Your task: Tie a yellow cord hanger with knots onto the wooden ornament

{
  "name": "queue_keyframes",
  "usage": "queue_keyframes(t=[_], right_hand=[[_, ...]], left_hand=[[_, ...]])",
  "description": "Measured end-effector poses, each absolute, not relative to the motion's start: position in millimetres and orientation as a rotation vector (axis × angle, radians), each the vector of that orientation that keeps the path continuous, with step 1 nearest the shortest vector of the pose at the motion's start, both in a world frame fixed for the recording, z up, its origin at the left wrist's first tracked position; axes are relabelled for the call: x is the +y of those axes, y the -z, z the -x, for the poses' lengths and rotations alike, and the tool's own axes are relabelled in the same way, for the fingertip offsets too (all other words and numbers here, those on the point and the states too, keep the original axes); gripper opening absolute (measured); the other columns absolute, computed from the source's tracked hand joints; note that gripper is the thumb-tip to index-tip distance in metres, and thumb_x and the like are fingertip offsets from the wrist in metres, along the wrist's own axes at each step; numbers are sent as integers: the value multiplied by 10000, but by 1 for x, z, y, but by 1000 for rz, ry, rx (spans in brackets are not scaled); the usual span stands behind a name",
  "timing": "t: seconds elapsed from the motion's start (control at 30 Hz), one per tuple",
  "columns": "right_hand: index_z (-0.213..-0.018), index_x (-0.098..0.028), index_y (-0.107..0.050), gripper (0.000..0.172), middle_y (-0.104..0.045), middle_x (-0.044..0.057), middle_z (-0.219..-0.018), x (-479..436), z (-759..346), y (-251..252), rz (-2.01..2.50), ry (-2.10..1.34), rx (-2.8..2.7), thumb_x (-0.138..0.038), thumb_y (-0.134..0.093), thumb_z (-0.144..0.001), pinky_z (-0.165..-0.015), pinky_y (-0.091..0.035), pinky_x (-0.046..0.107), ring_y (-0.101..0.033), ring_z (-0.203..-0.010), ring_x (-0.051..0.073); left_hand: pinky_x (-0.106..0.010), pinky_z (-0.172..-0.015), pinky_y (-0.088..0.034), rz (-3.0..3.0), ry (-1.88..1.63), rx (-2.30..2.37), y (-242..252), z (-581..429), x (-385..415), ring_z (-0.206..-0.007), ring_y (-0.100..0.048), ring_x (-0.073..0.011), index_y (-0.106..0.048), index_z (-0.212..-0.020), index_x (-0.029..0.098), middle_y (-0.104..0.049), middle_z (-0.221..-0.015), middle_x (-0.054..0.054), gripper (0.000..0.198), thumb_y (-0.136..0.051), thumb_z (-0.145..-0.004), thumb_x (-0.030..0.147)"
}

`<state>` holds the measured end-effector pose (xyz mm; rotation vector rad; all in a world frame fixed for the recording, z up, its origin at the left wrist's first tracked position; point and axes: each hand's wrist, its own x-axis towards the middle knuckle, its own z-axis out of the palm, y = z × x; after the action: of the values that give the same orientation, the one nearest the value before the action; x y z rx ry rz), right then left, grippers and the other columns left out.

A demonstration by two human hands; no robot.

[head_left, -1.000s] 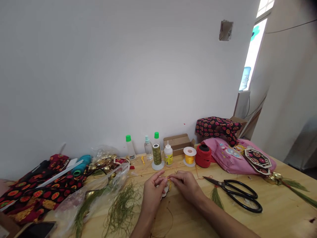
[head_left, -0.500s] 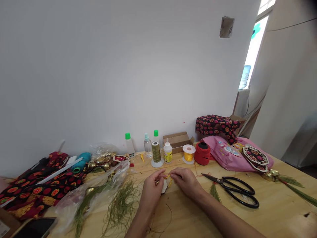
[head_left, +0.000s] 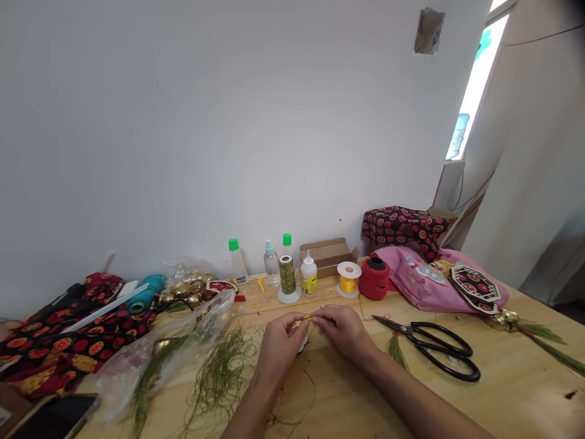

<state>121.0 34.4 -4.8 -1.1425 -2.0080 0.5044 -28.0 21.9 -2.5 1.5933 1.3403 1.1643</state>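
Note:
Near the middle of the wooden table, my left hand [head_left: 284, 341] and my right hand [head_left: 342, 329] are close together, fingertips almost touching. Both pinch a yellow cord [head_left: 312, 332], which makes a small loop or knot between them and hangs down a little. Below the cord, a small pale piece with a dark edge [head_left: 303, 346] shows beside my left fingers, which partly hide it. Right of my right hand lie black-handled scissors [head_left: 439, 347] and a short green tassel [head_left: 397, 352].
Behind the hands stand an olive thread spool [head_left: 287, 277], a glue bottle [head_left: 309, 277], a yellow cord spool [head_left: 348, 281] and a red thread cone [head_left: 375, 280]. Tangled green threads [head_left: 219, 372] lie left, near a plastic bag [head_left: 123, 378]. A pink bag [head_left: 411, 286] lies right.
My hands have drawn slightly closer together on the yellow cord, and the pale piece is more covered. The camera view has shifted slightly.

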Motion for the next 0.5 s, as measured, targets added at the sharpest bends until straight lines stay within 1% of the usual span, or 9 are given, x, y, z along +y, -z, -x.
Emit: queue_keyframes(t=[0.07, 0.27, 0.37, 0.5], right_hand=[[-807, -215, -656, 207, -644, 26, -658, 34, -122, 4, 1167, -496, -2001, -280, -464, -769, -543, -377, 215, -547, -597, 136], [-731, -180, -641, 236, -613, 13, -598, 34, -124, 3, 1211, -537, -1909, -295, -439, -777, -515, -355, 204, -520, -552, 119], [-712, -166, -626, 258, -590, 10, -580, 35, -124, 5, 1222, -583, -1836, -302, -419, -783, -501, -345, 202, -507, -539, 114], [-696, -156, -607, 259, -548, 2, -556, 36, -124, 7, 1215, -643, -1774, -317, -420, -776, -482, -327, 203, -473, -520, 109]], left_hand=[[-234, -521, -425, -1471, -1172, 1311, 3, 27, 24, -590, -583, -171, -667, -745, 143, -673, -685, -54, 232, -582, -626, 323], [-227, -489, -443, -1263, -1207, 1274, 1, 28, 27, -542, -583, -160, -680, -701, 133, -679, -617, -43, 228, -660, -540, 294], [-230, -490, -452, -1267, -1222, 1250, -1, 29, 26, -537, -582, -158, -685, -691, 129, -681, -623, -48, 223, -666, -535, 286], [-234, -541, -463, -1291, -1224, 1197, -2, 29, 23, -594, -596, -163, -685, -749, 130, -687, -687, -54, 250, -657, -556, 286]])
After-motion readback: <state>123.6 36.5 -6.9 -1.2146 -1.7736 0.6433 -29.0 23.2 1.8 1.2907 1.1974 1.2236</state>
